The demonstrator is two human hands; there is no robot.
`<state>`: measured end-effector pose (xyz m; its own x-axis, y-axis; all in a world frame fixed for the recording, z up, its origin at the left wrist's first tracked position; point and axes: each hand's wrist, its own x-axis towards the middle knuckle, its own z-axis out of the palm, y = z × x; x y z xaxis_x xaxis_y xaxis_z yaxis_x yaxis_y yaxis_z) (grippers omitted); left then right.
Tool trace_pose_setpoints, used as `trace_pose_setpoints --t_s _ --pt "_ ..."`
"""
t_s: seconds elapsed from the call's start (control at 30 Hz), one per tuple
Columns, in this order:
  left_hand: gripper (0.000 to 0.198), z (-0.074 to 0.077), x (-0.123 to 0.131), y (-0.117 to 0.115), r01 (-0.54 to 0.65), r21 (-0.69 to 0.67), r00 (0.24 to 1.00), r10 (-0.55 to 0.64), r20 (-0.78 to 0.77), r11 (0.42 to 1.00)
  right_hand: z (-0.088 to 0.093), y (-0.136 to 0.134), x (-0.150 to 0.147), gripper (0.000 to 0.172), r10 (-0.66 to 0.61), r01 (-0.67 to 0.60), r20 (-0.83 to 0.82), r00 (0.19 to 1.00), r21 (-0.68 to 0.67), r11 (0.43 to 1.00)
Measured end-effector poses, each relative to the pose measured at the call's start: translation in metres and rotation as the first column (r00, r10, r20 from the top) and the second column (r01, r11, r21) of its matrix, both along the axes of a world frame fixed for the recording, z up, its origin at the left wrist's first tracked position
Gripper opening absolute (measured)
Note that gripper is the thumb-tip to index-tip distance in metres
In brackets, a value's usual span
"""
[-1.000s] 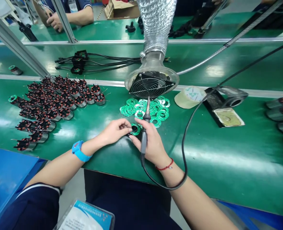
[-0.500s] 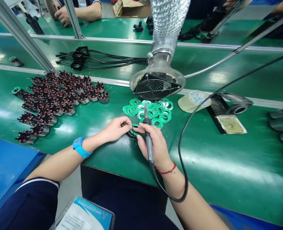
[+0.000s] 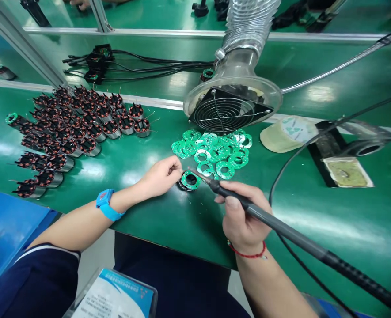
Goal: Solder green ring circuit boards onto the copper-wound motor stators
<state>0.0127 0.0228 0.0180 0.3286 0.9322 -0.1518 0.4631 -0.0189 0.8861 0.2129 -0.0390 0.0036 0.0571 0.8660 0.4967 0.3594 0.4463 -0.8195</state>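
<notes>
A motor stator topped by a green ring-shaped circuit board (image 3: 190, 180) stands upright on the green bench. My left hand (image 3: 164, 176) touches or nearly touches its left side, thumb and fingers pinched together; what lies between them is hidden. In my right hand (image 3: 246, 216) is a soldering iron (image 3: 235, 195), its tip pointing left over the board's upper right edge. Whether the tip touches the board I cannot tell. Just behind lies a pile of loose green ring boards (image 3: 211, 148).
Rows of wound stators (image 3: 72, 119) fill the left of the bench. A round fume extractor (image 3: 228, 108) hangs low behind the boards. To the right are a roll of tape (image 3: 288, 134) and a soldering iron stand with sponge (image 3: 347, 171). The iron's cable (image 3: 278, 176) loops nearby.
My right hand has swung the soldering iron from upright to leaning left, its tip down at the board. Its fingers have moved off the stator. My left hand stays pinched beside it.
</notes>
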Motion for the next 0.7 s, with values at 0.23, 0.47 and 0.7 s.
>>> trace_pose_setpoints --t_s 0.23,0.47,0.7 --pt "0.011 0.002 0.002 -0.002 -0.019 0.031 0.999 0.020 -0.028 0.999 0.000 0.002 0.003 0.015 0.082 -0.085 0.035 0.996 0.087 0.993" --pt "0.012 -0.001 0.002 -0.003 -0.010 0.098 0.998 0.016 -0.060 0.995 -0.002 0.002 0.002 0.022 0.075 -0.077 0.019 0.997 0.132 0.988" --pt "0.012 0.001 0.003 -0.003 0.018 0.184 0.990 0.009 -0.142 0.983 0.002 0.013 -0.011 0.050 0.134 -0.138 0.301 0.944 -0.008 0.990"
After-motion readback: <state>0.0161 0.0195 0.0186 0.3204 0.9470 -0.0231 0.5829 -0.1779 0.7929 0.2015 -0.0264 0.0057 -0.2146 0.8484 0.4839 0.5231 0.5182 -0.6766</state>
